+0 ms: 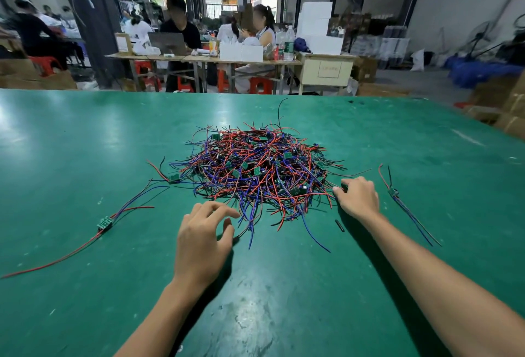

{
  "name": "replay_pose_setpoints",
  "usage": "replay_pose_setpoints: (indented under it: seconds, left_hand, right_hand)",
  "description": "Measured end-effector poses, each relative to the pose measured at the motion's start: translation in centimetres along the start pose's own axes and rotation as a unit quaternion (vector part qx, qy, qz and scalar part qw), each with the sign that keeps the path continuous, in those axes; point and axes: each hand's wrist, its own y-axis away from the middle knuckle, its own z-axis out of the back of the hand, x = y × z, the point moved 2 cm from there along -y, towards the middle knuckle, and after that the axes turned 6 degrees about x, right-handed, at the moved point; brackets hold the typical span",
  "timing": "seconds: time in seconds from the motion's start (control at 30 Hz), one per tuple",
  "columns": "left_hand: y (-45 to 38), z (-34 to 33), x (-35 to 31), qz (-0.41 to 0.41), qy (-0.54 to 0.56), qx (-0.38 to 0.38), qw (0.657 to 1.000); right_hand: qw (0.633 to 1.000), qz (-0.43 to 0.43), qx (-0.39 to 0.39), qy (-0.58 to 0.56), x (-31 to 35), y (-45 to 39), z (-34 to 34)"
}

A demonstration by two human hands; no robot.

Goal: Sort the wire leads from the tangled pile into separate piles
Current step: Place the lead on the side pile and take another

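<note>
On the glossy green bench (pixel 85 143), beside the tangled red, blue and black wire pile (pixel 255 175), my right hand (pixel 358 197) pinches one edge lead, so I'd draw slowly while my loose, empty left hand (pixel 202 238) steadies the heap.

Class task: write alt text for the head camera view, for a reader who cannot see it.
Two bare hands reach toward a tangled pile of red, blue and black wire leads on a green table. The left hand hovers at its near edge; the right hand touches its right edge. Separated leads lie on both sides.
</note>
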Motion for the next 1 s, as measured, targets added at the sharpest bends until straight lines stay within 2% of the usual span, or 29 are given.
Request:
replay_pose_setpoints:
  seconds: [0.1,0.17,0.23,0.37,0.53,0.6,0.7,0.8,0.87,0.93,1.0]
  left_hand:
    - [0.0,0.2,-0.2,0.000,0.000,-0.005,1.000]
    - [0.1,0.3,-0.4,-0.003,-0.002,-0.003,1.000]
    - [0.3,0.4,-0.6,-0.010,-0.003,0.001,1.000]
    - [0.3,0.4,-1.1,-0.017,-0.001,-0.001,1.000]
    - [0.8,0.2,-2.3,-0.062,0.011,-0.014,0.998]
    - [0.9,0.1,-2.9,-0.083,0.016,-0.015,0.996]
    - [0.9,-0.2,-3.5,-0.107,0.016,-0.019,0.994]
    - [0.5,0.0,-4.3,-0.123,0.019,-0.042,0.991]
    - [-0.2,0.1,-5.6,-0.138,0.030,-0.053,0.989]
    - [-1.2,-0.1,-7.2,-0.130,0.054,-0.050,0.989]
    - [-2.3,-0.5,-8.6,-0.091,0.087,-0.035,0.991]
  right_hand:
    - [1.000,0.001,0.008,-0.028,0.7,0.0,-0.3]
    - [0.995,-0.017,0.015,-0.095,0.9,0.6,-0.2]
    - [0.977,-0.010,-0.004,-0.211,0.9,1.5,0.2]
    - [0.873,0.064,-0.035,-0.482,0.8,4.5,0.7]
    - [0.760,0.039,-0.053,-0.646,0.3,5.9,2.0]
    - [0.748,0.032,-0.041,-0.661,-0.2,5.9,2.5]
    - [0.772,0.070,-0.076,-0.628,-0.6,6.4,3.2]
    - [0.778,0.115,-0.124,-0.605,-0.6,6.8,4.4]
    - [0.781,0.143,-0.126,-0.595,-0.1,7.3,5.0]
    - [0.756,0.153,-0.088,-0.630,0.6,7.9,5.4]
    - [0.707,0.152,-0.011,-0.691,1.4,8.4,5.6]
